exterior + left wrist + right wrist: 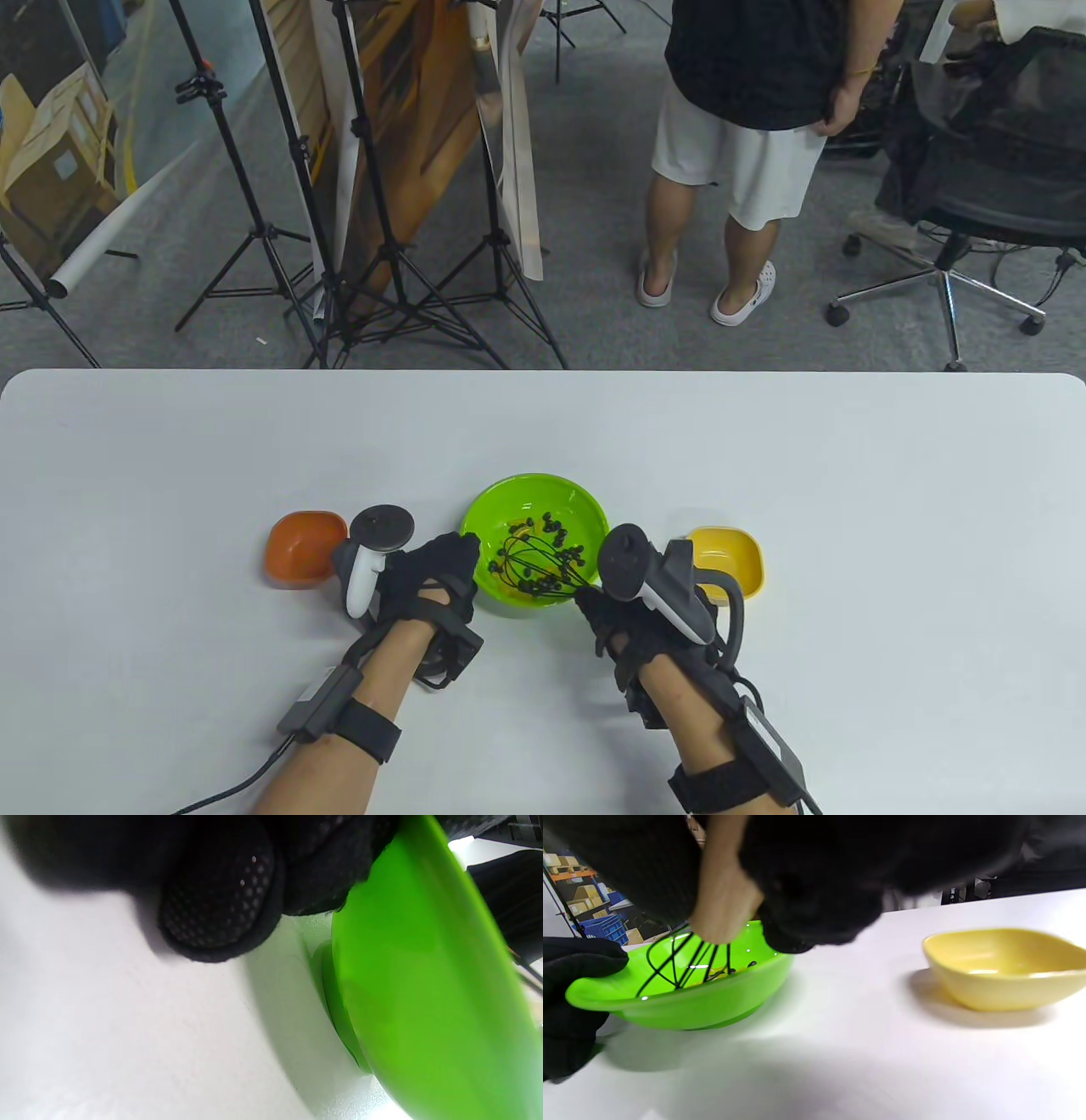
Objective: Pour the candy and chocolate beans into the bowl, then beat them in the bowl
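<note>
A green bowl (570, 501) stands near the table's front edge with dark chocolate beans (553, 531) and bits of yellow candy in it. My left hand (437, 569) grips the bowl's left rim (424, 955) (594, 995). My right hand (604, 613) holds the wooden handle (723, 895) of a black wire whisk (530, 567), and the wires (683, 961) dip into the bowl among the beans. An orange dish (304, 548) sits left of the bowl. A yellow dish (734, 556) (1005, 963) sits to its right and looks to hold nothing.
The white table (848, 509) stretches wide on both sides. Beyond its far edge stand light-stand tripods (382, 280), a person (747, 153) in white shorts and an office chair (976, 187).
</note>
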